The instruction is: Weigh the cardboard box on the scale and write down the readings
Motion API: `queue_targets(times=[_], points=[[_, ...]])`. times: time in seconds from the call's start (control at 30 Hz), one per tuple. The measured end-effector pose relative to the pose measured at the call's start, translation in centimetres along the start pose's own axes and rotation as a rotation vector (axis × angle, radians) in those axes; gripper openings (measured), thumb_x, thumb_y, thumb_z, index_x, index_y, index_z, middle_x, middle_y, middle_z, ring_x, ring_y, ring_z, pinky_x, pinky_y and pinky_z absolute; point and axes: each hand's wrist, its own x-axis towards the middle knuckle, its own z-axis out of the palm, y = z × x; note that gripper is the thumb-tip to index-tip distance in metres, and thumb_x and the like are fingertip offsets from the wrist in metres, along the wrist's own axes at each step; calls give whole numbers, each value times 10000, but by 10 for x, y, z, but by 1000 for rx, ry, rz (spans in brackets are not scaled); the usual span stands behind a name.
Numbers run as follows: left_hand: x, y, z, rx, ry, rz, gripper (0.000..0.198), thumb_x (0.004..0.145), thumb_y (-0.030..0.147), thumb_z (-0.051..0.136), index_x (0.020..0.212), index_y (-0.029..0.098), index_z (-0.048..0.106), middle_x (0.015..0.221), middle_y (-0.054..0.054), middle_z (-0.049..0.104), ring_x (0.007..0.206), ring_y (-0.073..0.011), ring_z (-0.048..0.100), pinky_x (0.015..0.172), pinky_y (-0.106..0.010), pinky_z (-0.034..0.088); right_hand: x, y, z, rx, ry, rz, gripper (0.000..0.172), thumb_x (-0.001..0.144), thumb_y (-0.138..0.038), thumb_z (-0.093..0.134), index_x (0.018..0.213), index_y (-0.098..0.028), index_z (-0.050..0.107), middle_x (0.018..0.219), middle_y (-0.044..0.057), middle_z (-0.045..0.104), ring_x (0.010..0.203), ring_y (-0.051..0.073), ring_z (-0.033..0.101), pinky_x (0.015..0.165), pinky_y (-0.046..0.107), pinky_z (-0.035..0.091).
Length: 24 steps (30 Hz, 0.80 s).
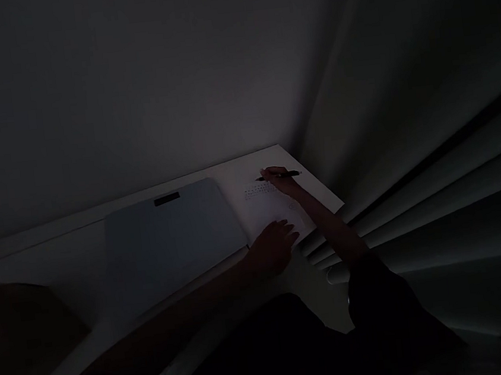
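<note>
Right of the flat grey slab [170,237] on the counter [269,154], the right hand [277,178] closes its fingers around a dark pen [289,174] — its tip pointing toward the slab, near marks on the paper [257,209]. Beside the slab's near right corner, the left hand [277,245] rests flat, fingers loosely spread — nothing visibly gripped.

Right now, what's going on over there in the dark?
A person's right hand holds a pen over white paper with rows of small dark marks; it's too dim to tell whether the tip touches. The left hand is at the paper's near edge, holding no pen. To the left, a flat grey thing, maybe a closed laptop, lies on the white table.
</note>
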Motion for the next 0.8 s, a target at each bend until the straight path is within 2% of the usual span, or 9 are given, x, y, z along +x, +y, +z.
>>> queue_targets(times=[0.03,0.1,0.17,0.2,0.3,0.37,0.4,0.57,0.8], points=[[1,0,6,13,-28,-6,448,967,232,370,1396,173,486,1459,-107,461,1392,-280,372,1161,-496,307,2,3,5,12,-14,16,486,886,-598,502,719,-145,557,729,38,570,668,107,528,602,208,405],[1,1,11,33,-60,-19,442,975,246,362,1389,179,500,1448,-97,478,1377,-281,392,1150,-500,314,8,11,14,84,-102,88,514,931,-614,390,862,-149,598,661,22,558,586,105,517,536,201,389],[0,1,12,49,-51,-22,428,970,250,375,1363,176,527,1433,-91,496,1359,-283,410,1144,-499,317,11,19,22,143,-183,181,492,922,-599,407,963,-149,602,648,21,579,562,110,535,513,198,395],[-1,1,12,57,-36,-15,422,968,252,379,1349,172,540,1426,-93,504,1352,-285,416,1139,-499,320,10,23,26,135,-193,203,462,900,-586,458,937,-148,601,652,25,589,569,111,543,519,198,403],[-2,1,13,73,-11,17,426,973,275,374,1349,163,541,1408,-105,519,1339,-292,427,1125,-501,325,5,31,34,-18,-46,125,411,809,-541,619,700,-152,541,650,24,576,609,110,536,565,205,407],[-3,0,15,70,-10,29,436,977,305,377,1358,164,533,1401,-104,524,1331,-297,431,1123,-503,318,-1,34,38,-95,48,53,430,797,-534,637,641,-163,484,642,12,555,627,113,529,582,212,402],[-3,0,17,66,-7,28,442,979,319,377,1365,165,527,1407,-103,518,1332,-298,428,1129,-505,305,-4,34,39,-104,53,50,432,813,-538,616,644,-169,467,632,4,545,614,112,523,576,215,400],[-5,0,20,48,8,5,447,991,303,332,1371,161,522,1439,-104,483,1342,-309,411,1132,-522,281,-10,30,43,-132,-80,130,409,910,-522,470,677,-189,416,522,-34,490,484,96,464,536,220,393],[-3,2,11,26,-36,-4,440,987,297,340,1364,155,516,1444,-100,478,1355,-304,395,1137,-515,277,-9,30,46,-176,-45,167,392,909,-527,452,713,-190,407,559,-35,484,505,94,483,523,204,397]])
